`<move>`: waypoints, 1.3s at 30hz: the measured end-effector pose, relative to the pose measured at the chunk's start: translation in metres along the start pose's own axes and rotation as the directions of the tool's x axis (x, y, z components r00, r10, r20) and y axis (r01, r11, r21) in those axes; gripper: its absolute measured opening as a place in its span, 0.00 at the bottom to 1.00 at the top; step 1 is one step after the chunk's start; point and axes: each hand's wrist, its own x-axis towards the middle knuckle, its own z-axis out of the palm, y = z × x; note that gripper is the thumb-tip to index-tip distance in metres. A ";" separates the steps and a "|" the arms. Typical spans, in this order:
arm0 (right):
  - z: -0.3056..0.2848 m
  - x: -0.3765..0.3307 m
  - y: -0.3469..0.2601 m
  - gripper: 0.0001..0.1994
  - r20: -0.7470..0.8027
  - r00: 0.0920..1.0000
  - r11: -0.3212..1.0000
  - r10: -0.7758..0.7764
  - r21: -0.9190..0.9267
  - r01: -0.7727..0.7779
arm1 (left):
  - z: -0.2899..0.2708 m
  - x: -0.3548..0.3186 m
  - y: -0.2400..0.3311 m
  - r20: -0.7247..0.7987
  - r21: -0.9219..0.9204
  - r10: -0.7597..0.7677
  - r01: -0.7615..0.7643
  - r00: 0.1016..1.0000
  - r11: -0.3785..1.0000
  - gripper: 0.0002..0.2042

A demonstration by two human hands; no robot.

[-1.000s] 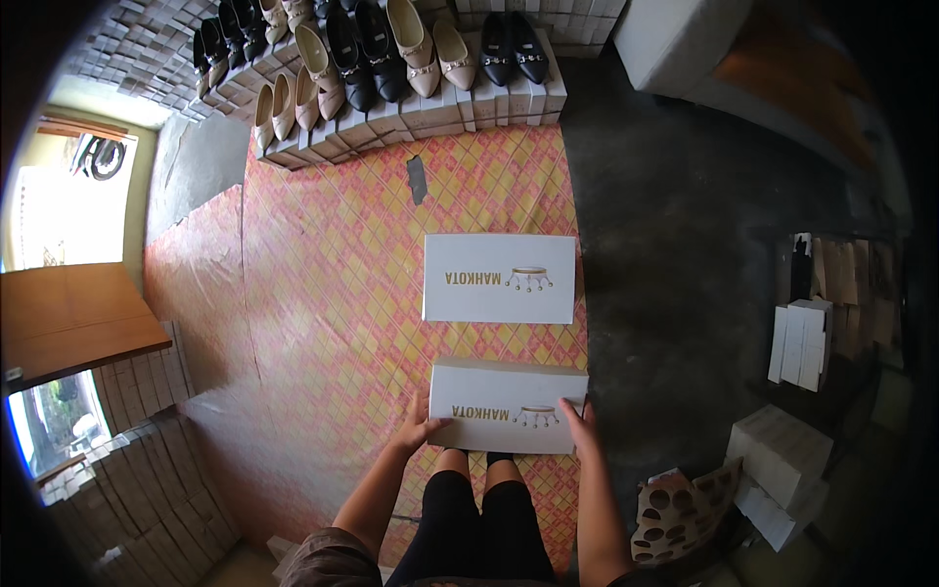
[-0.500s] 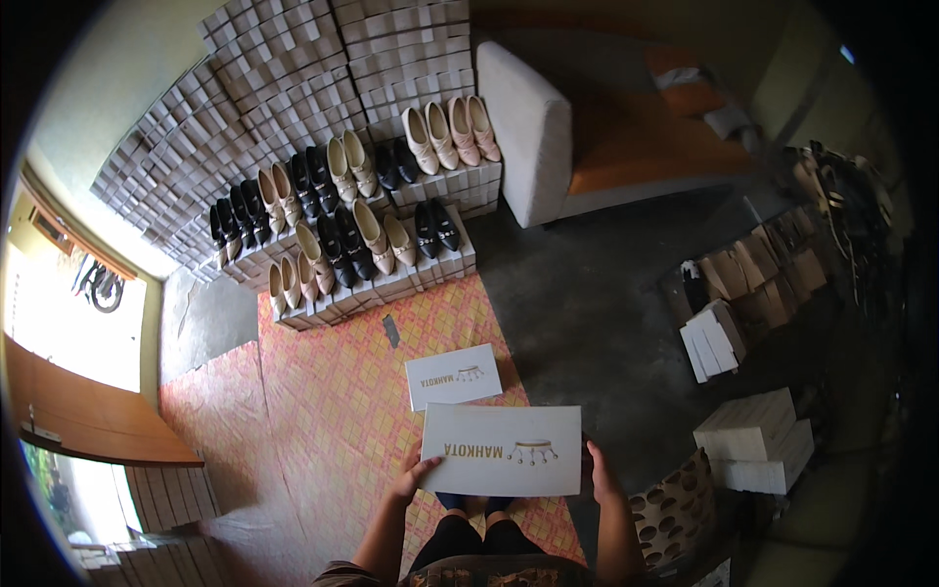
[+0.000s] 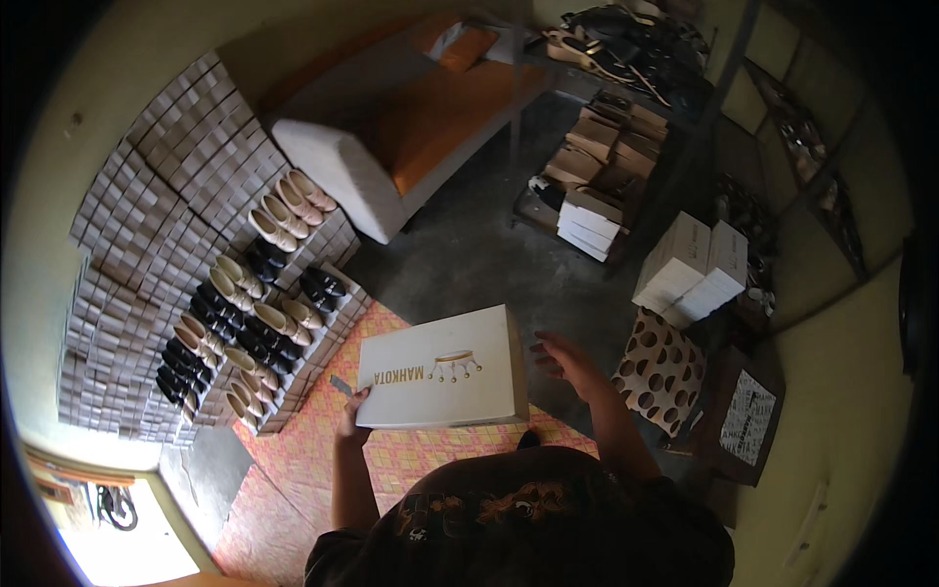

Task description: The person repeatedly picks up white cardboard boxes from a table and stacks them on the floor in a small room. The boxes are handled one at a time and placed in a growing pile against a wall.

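Observation:
A white shoe box (image 3: 440,372) with a gold crown print hangs in front of me above the floor mat, lid side up and tilted a little. My left hand (image 3: 350,415) grips its left end, thumb on top and the other fingers hidden beneath. Just off the right end, my right hand (image 3: 567,364) is open, fingers apart and holding nothing. Whether anything lies on the mat right under the box is hidden.
Pairs of beige and black shoes (image 3: 252,370) stand on rows of boxes at left, before tall box stacks (image 3: 176,196). Beyond is an orange-grey sofa (image 3: 337,166). At right are white boxes (image 3: 690,264), a dotted cushion (image 3: 660,372) and a low rack of cartons (image 3: 606,147).
My view and body have turned right. My right hand has come away from the box's right end, while my left hand keeps hold. The second white box on the mat is out of sight.

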 end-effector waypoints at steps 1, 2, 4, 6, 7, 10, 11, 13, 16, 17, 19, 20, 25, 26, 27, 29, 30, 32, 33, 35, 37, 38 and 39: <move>-0.009 -0.004 -0.002 0.28 -0.106 0.994 0.996 -0.025 -0.090 0.015 | 0.017 0.011 0.004 0.074 -0.001 0.025 -0.025 0.997 1.000 0.25; -0.015 -0.010 -0.009 0.29 -0.132 0.991 0.999 -0.014 -0.048 0.008 | 0.028 0.020 0.007 0.119 -0.004 0.015 -0.015 0.993 1.000 0.25; -0.027 -0.021 -0.020 0.31 -0.174 0.985 0.999 0.011 0.045 -0.003 | 0.046 0.038 0.012 0.197 -0.004 -0.006 0.007 0.980 1.000 0.25; -0.048 -0.037 -0.031 0.32 -0.180 0.982 0.995 0.061 0.086 -0.047 | 0.083 0.057 0.013 0.372 0.051 0.062 -0.087 0.926 0.995 0.24; -0.058 -0.043 -0.035 0.33 -0.175 0.981 0.992 0.087 0.109 -0.068 | 0.095 0.067 0.011 0.421 0.076 0.055 -0.095 0.906 0.993 0.24; -0.080 -0.059 -0.049 0.34 -0.191 0.980 0.994 0.064 -0.074 -0.079 | 0.120 0.098 -0.001 0.423 0.116 -0.075 0.028 0.903 0.993 0.25; -0.083 -0.065 -0.055 0.34 -0.218 0.974 0.989 0.060 -0.119 -0.088 | 0.125 0.108 -0.005 0.393 0.127 -0.139 0.096 0.909 0.987 0.25; -0.086 -0.075 -0.063 0.35 -0.275 0.960 0.972 0.059 -0.203 -0.118 | 0.136 0.130 -0.008 0.410 0.164 -0.204 0.148 0.889 0.975 0.25; -0.094 -0.080 -0.055 0.39 -0.309 0.950 0.997 0.048 -0.047 -0.066 | 0.155 0.162 -0.011 0.443 0.204 -0.308 0.240 0.842 0.949 0.26; -0.093 -0.080 -0.051 0.39 -0.365 0.930 0.999 0.037 -0.009 -0.043 | 0.161 0.174 -0.009 0.460 0.206 -0.336 0.269 0.822 0.941 0.26; -0.087 -0.078 -0.043 0.38 -0.477 0.879 0.998 0.020 0.061 0.010 | 0.170 0.196 -0.005 0.473 0.200 -0.408 0.355 0.781 0.913 0.25; -0.084 -0.077 -0.041 0.39 -0.497 0.867 0.995 0.017 0.092 0.033 | 0.172 0.207 0.000 0.465 0.193 -0.450 0.409 0.762 0.892 0.25; -0.070 -0.077 -0.031 0.39 -0.635 0.770 0.965 0.066 0.237 0.113 | 0.212 0.228 0.028 0.391 0.061 -0.566 0.593 0.726 0.803 0.29; -0.067 -0.078 -0.028 0.39 -0.663 0.745 0.957 0.080 0.261 0.129 | 0.220 0.232 0.030 0.391 0.000 -0.564 0.612 0.728 0.791 0.30; -0.064 -0.078 -0.023 0.39 -0.697 0.712 0.944 0.083 0.285 0.169 | 0.227 0.236 0.028 0.381 -0.062 -0.540 0.603 0.751 0.795 0.31; -0.055 -0.075 -0.013 0.39 -0.766 0.635 0.912 0.099 0.325 0.251 | 0.236 0.240 0.018 0.355 -0.177 -0.504 0.585 0.788 0.791 0.35; -0.048 -0.076 -0.013 0.39 -0.787 0.605 0.903 0.121 0.341 0.263 | 0.240 0.246 0.011 0.378 -0.203 -0.526 0.622 0.762 0.756 0.36; -0.036 -0.080 -0.013 0.39 -0.825 0.541 0.884 0.165 0.367 0.289 | 0.250 0.250 -0.007 0.423 -0.251 -0.567 0.693 0.707 0.676 0.39; -0.032 -0.082 -0.009 0.39 -0.841 0.505 0.870 0.193 0.385 0.308 | 0.257 0.247 -0.019 0.456 -0.213 -0.603 0.738 0.655 0.641 0.40; -0.022 -0.085 0.010 0.40 -0.884 0.419 0.852 0.206 0.373 0.368 | 0.274 0.227 -0.039 0.510 -0.131 -0.669 0.818 0.541 0.561 0.41; -0.011 -0.088 0.027 0.40 -0.928 0.292 0.858 0.232 0.336 0.388 | 0.291 0.204 -0.056 0.599 0.119 -0.707 0.831 0.377 0.544 0.43; -0.004 -0.091 0.034 0.40 -0.939 0.240 0.869 0.245 0.323 0.375 | 0.297 0.192 -0.062 0.629 0.238 -0.723 0.814 0.287 0.530 0.44; 0.003 -0.094 0.041 0.39 -0.948 0.189 0.880 0.257 0.310 0.360 | 0.303 0.180 -0.065 0.610 0.301 -0.751 0.802 0.254 0.516 0.44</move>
